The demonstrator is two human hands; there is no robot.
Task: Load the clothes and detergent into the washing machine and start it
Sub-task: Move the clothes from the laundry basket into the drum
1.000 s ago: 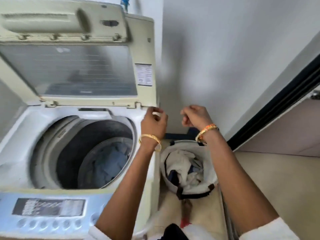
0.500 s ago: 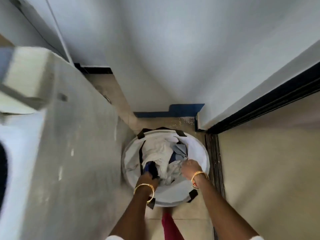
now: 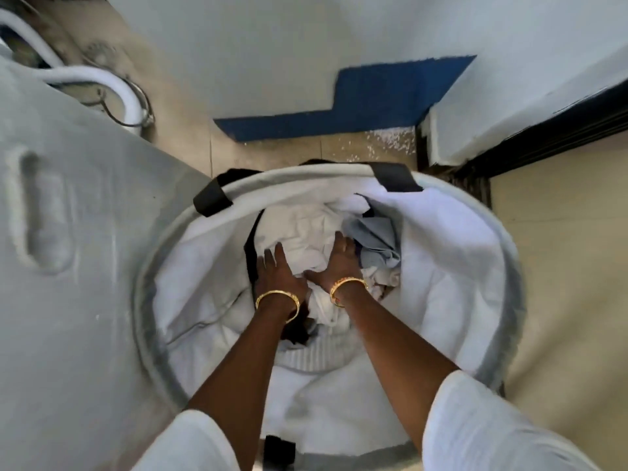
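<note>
A round white laundry basket [image 3: 458,253] with black strap handles stands on the floor right below me. A pile of clothes lies in it: a white garment [image 3: 302,232] on top, a grey-blue one [image 3: 377,239] to its right, and a dark one [image 3: 250,246] at the left edge. My left hand [image 3: 277,271] and my right hand [image 3: 339,260] are both down inside the basket. They rest flat on the white garment with fingers stretched out. The grey side of the washing machine [image 3: 68,283] fills the left; its tub and lid are out of view.
A white drain hose [image 3: 112,86] curls on the floor behind the machine. A white wall with a blue skirting [image 3: 339,107] stands just beyond the basket. A dark sliding-door track [image 3: 543,130] runs along the right, with beige floor beyond it.
My view swung from the open washing machine tub down to the basket. Both hands dropped from the machine's top edge into the basket and now lie on the clothes, closer to the camera.
</note>
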